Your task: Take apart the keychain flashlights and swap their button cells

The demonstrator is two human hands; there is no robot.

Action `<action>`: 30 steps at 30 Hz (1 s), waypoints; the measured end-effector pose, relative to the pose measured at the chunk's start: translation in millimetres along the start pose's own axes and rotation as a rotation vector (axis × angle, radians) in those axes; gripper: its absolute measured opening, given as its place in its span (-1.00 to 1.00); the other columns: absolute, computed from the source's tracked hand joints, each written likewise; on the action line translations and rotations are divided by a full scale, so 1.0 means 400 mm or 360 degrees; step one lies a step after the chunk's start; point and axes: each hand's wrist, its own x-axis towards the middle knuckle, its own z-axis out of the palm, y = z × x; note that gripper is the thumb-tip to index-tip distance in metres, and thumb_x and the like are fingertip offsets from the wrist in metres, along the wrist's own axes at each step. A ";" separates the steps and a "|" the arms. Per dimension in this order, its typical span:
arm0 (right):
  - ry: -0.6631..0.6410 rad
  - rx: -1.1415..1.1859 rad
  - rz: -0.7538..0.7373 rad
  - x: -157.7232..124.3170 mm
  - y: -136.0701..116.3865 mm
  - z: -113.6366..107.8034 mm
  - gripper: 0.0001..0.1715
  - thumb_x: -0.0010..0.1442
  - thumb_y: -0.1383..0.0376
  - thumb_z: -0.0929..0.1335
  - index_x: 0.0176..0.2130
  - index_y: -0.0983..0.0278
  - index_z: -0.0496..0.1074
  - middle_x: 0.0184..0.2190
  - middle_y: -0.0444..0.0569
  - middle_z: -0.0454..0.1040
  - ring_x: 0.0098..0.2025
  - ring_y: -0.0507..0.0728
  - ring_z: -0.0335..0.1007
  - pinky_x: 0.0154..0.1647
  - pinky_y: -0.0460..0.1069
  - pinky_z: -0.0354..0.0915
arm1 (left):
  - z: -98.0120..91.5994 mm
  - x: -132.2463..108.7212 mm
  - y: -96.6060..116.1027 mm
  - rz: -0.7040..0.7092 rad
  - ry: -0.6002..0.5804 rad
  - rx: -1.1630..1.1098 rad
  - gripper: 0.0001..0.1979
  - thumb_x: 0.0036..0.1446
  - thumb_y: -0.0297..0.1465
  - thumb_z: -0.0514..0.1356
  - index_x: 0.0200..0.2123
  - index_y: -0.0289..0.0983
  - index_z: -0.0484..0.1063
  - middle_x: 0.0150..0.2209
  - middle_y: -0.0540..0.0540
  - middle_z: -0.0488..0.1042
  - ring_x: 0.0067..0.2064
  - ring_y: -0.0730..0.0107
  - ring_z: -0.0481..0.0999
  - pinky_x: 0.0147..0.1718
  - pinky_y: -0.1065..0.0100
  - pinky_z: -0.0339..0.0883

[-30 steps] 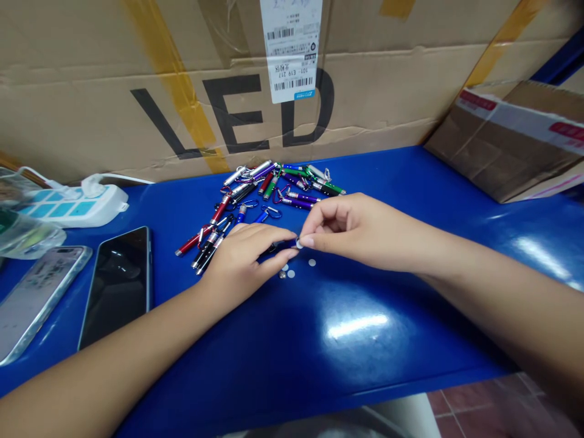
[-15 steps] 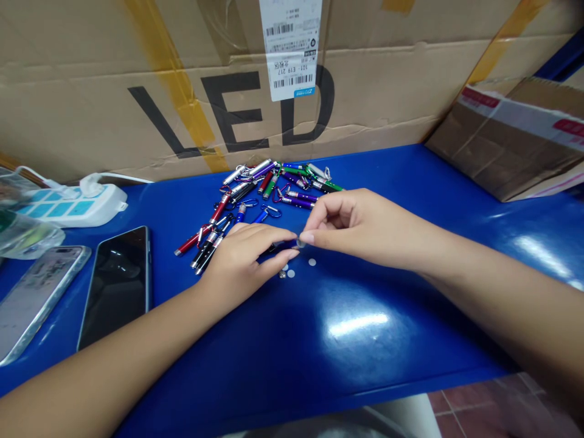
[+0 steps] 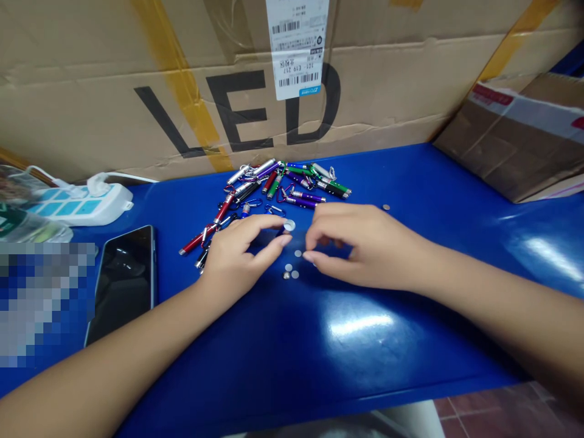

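My left hand (image 3: pixel 246 246) pinches a dark blue keychain penlight between thumb and fingers. Only its round silvery end (image 3: pixel 289 225) shows clearly; the rest of the tube is mostly hidden. Just to the right, my right hand (image 3: pixel 360 243) is apart from the penlight, with thumb and index tips brought close together low over the table. Whatever sits between those tips is too small to make out. Beside and below them lie several small silvery discs (image 3: pixel 295 275) resembling button cells. Behind both hands is a pile of coloured keychain penlights (image 3: pixel 274 179) with small carabiner clips.
A black-screened phone (image 3: pixel 122 280) lies left of my forearm. Behind it are a white power strip (image 3: pixel 103 204) and a clear plastic bottle (image 3: pixel 31 225). A large cardboard box (image 3: pixel 378 91) backs the blue table; a smaller box (image 3: pixel 511 134) stands right. One small round piece (image 3: pixel 385 207) lies right.
My right hand has drawn away from the penlight's end and moved down to the table near the discs. My left hand keeps the penlight, whose open end now faces up more visibly.
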 end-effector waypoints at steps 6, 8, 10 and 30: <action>-0.0234 -0.0118 -0.0066 0.014 -0.009 0.057 -0.78 0.19 0.21 0.36 -0.19 0.24 0.53 -0.27 -0.01 0.42 -0.20 0.12 0.34 -0.23 -0.01 0.23 | 0.002 0.001 -0.004 -0.0138 0.0016 -0.0118 -0.85 0.15 -0.35 0.21 -0.19 -0.19 0.47 -0.20 0.01 0.61 -0.18 0.36 0.58 -0.14 0.35 0.45; -0.0291 -0.0133 -0.0066 0.017 -0.013 0.070 -0.79 0.19 0.24 0.36 -0.18 0.23 0.54 -0.26 0.00 0.43 -0.18 0.14 0.35 -0.19 0.01 0.24 | 0.002 0.002 -0.003 -0.0136 0.0009 -0.0115 -0.86 0.14 -0.36 0.21 -0.20 -0.19 0.47 -0.21 0.01 0.61 -0.19 0.36 0.58 -0.15 0.35 0.46; -0.0345 -0.0127 -0.0056 0.019 -0.016 0.077 -0.81 0.20 0.29 0.35 -0.19 0.23 0.55 -0.26 0.00 0.45 -0.18 0.13 0.35 -0.17 0.01 0.25 | 0.002 0.003 -0.003 -0.0124 0.0007 -0.0113 -0.86 0.14 -0.37 0.21 -0.20 -0.20 0.47 -0.21 0.00 0.61 -0.19 0.36 0.59 -0.16 0.36 0.46; 0.0536 0.0246 -0.0098 0.018 -0.015 0.030 -0.98 0.13 0.39 0.38 -0.34 0.31 0.47 -0.38 -0.08 0.42 -0.38 -0.01 0.31 -0.39 -0.10 0.25 | 0.004 0.002 -0.008 0.0062 0.0030 -0.0124 -0.87 0.11 -0.41 0.23 -0.23 -0.25 0.49 -0.31 0.01 0.62 -0.34 0.46 0.58 -0.29 0.49 0.45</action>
